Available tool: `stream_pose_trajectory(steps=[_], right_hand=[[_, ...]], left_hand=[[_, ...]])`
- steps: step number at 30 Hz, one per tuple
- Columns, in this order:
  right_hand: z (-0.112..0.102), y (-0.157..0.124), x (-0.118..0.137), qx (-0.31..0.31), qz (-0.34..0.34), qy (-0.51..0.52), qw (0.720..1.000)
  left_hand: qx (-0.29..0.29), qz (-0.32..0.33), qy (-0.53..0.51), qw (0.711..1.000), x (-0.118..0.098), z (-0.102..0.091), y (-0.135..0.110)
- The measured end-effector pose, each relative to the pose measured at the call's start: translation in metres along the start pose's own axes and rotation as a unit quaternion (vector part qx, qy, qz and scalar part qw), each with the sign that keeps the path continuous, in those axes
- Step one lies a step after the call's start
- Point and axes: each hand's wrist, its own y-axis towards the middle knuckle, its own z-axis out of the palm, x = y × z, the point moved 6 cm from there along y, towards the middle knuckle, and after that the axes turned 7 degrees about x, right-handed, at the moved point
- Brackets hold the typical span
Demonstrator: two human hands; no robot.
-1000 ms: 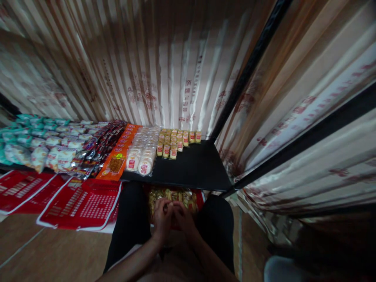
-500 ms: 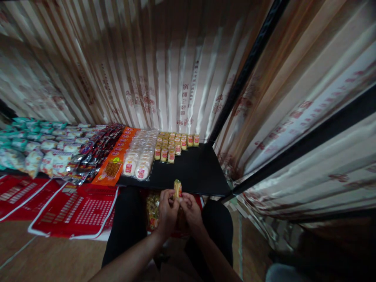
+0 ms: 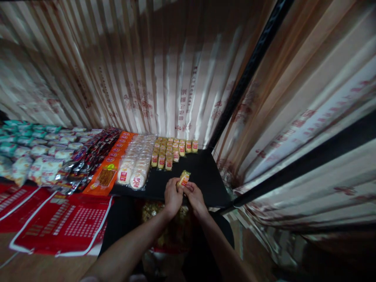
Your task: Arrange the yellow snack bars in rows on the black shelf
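Note:
A small yellow wrapped snack [image 3: 184,178] with a red label is pinched between my left hand [image 3: 173,196] and my right hand [image 3: 194,197]. Both hands are closed on it, over the front edge of the black shelf [image 3: 202,176]. Behind them, several matching yellow packs [image 3: 169,162] stand in rows on the shelf. Below my hands, between my knees, a red container holds more shiny wrapped packs [image 3: 151,211]; my arms partly cover it.
Left of the yellow packs lie clear-wrapped round white crackers [image 3: 138,178], an orange snack bag [image 3: 104,176], dark shiny packs [image 3: 79,168] and white and teal packs [image 3: 44,156]. Red baskets [image 3: 67,223] sit below. A black post [image 3: 235,102] and pale curtains [image 3: 164,70] bound the shelf.
Both hands have moved forward and up over the shelf edge with the snack, which now tilts to the right with its red label showing. The view has shifted slightly.

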Motion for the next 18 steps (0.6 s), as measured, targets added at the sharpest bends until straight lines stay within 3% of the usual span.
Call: stream_pose_trajectory(steps=[7,11,18], right_hand=[[-0.004,0.047,0.004,-0.062,-0.062,-0.159,0.983],[-0.001,0.062,0.011,-0.076,-0.066,-0.232,0.967],[0.006,0.085,0.023,-0.096,-0.049,-0.312,0.944]], left_hand=[[0.017,-0.044,0.082,0.996,0.000,0.009,0.034],[0.020,-0.079,0.060,0.995,0.006,0.013,0.051],[0.040,-0.077,0.013,0.996,0.006,0.019,0.064]])
